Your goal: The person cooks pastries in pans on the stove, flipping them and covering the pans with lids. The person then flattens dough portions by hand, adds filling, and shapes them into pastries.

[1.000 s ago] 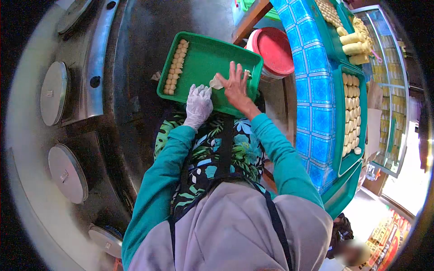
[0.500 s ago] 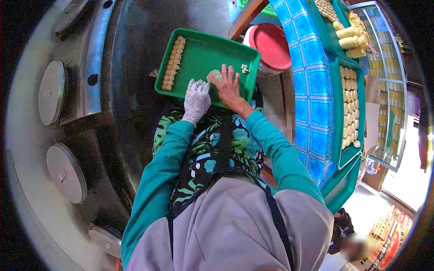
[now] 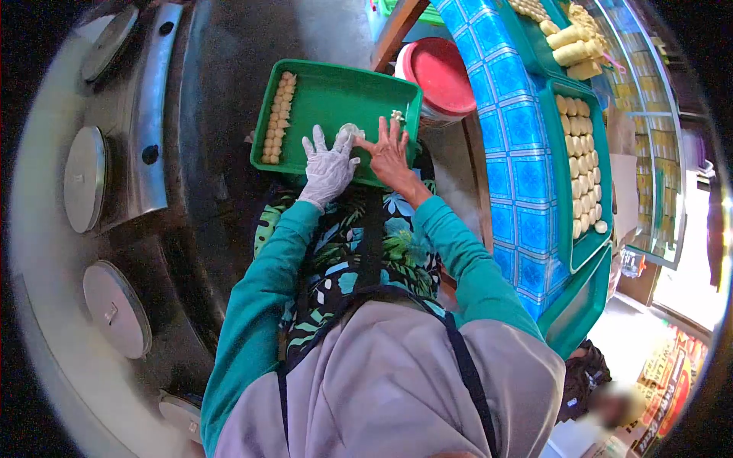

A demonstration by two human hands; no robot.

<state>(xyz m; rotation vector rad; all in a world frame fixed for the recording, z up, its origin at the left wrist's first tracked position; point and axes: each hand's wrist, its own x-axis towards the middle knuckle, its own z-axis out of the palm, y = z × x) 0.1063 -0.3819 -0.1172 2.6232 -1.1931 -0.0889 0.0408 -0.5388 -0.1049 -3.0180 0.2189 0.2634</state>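
Note:
A flattened piece of dough (image 3: 350,130) lies on the bottom of the green tray (image 3: 336,72) in front of me. My left hand (image 3: 330,169), in a thin white glove, is spread with its index fingertip at the dough. My right hand (image 3: 391,160), bare, has its fingers spread too, and its thumb reaches to the dough's right edge. Part of the dough is hidden by my fingers. Along the tray's left side stand small pale dough pieces (image 3: 276,126) in rows. A few white scraps (image 3: 397,115) lie near its right end.
To the right, a table with a blue checked cloth (image 3: 513,145) holds a tray of round dough pieces (image 3: 582,164) and dough rolls (image 3: 576,47). A red-lidded bucket (image 3: 439,72) stands beyond my tray. Metal lids (image 3: 116,309) are on the left. Another person (image 3: 588,382) is at lower right.
My left hand has gone from curled to spread and moved to the dough. My right hand's fingers have spread wider, with the thumb at the dough's edge. The view has shifted slightly.

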